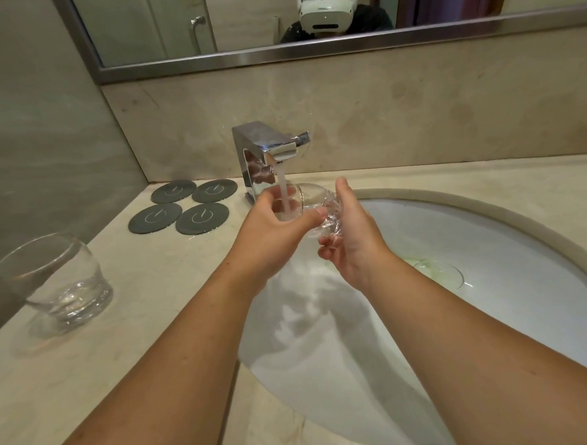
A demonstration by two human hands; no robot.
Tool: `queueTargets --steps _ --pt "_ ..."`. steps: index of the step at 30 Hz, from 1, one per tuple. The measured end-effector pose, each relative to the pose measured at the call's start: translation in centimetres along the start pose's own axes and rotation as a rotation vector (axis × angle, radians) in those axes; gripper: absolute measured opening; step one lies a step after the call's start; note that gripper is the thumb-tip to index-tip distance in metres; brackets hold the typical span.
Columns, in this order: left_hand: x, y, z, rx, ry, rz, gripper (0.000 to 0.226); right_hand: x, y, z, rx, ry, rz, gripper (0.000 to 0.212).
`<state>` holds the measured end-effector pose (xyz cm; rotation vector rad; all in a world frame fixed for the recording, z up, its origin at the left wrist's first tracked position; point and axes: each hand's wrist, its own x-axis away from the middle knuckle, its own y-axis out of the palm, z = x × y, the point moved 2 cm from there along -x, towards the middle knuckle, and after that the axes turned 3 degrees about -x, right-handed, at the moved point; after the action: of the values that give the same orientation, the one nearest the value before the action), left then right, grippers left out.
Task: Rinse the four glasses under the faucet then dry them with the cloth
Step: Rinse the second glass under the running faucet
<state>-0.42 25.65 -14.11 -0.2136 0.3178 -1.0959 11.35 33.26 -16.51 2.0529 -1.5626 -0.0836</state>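
A clear glass (pixel 313 201) lies tilted on its side under the chrome faucet (pixel 264 149), and the running water stream (pixel 283 192) pours into its mouth. My left hand (pixel 272 227) grips the glass at its rim end. My right hand (pixel 350 233) cups its thick base from the right. Both hands hold it over the white sink basin (pixel 490 246). A second clear glass (pixel 55 279) stands upright on the counter at the far left. No cloth is in view.
Several dark round coasters (pixel 182 207) lie on the beige stone counter (pixel 138 332) left of the faucet. A mirror (pixel 275 22) hangs above the backsplash. The basin's drain (pixel 437 272) sits right of my hands.
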Motion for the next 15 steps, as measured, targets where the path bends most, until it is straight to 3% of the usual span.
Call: queueTargets --steps 10,15 --pt "0.16 0.14 0.13 0.104 -0.068 -0.039 0.101 -0.02 0.33 -0.07 -0.065 -0.107 -0.008 0.039" --pt "0.34 0.04 0.57 0.087 -0.082 -0.013 0.092 0.00 0.55 -0.06 -0.030 -0.143 -0.018 0.035"
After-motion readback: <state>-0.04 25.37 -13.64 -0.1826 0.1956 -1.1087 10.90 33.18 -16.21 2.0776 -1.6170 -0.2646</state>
